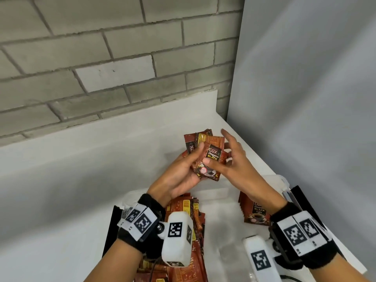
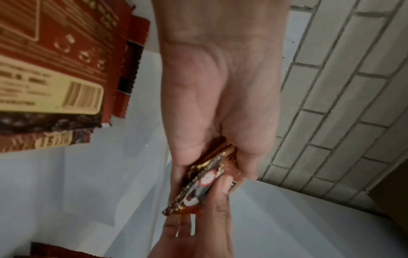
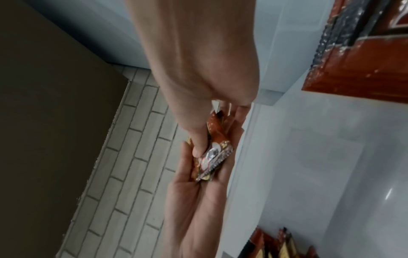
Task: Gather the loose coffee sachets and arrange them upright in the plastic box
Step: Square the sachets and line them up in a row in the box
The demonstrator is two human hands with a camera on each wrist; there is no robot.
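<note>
A fanned bunch of coffee sachets [image 1: 205, 153] is held above the far part of the white tabletop [image 1: 81, 169], beyond the clear plastic box [image 1: 215, 202]. The gathering step seems to be in hand: the bunch is being squared up before it is stood in the box. The grip of the left hand [image 1: 179, 174] is closed on the bunch, thumb across the front sachet and fingers behind. The right hand [image 1: 234, 159] presses its thumb on the lower face of the same sachet, with its fingers spread loosely behind (how firmly they bear on the pack cannot be told). Inside the box, one row of sachets [image 1: 189, 214] stands at the left and a smaller stack [image 1: 254, 210] at the right, with bare floor between. The next move probably calls for the edges to be aligned, then the bunch lowered upright into that gap.
</note>
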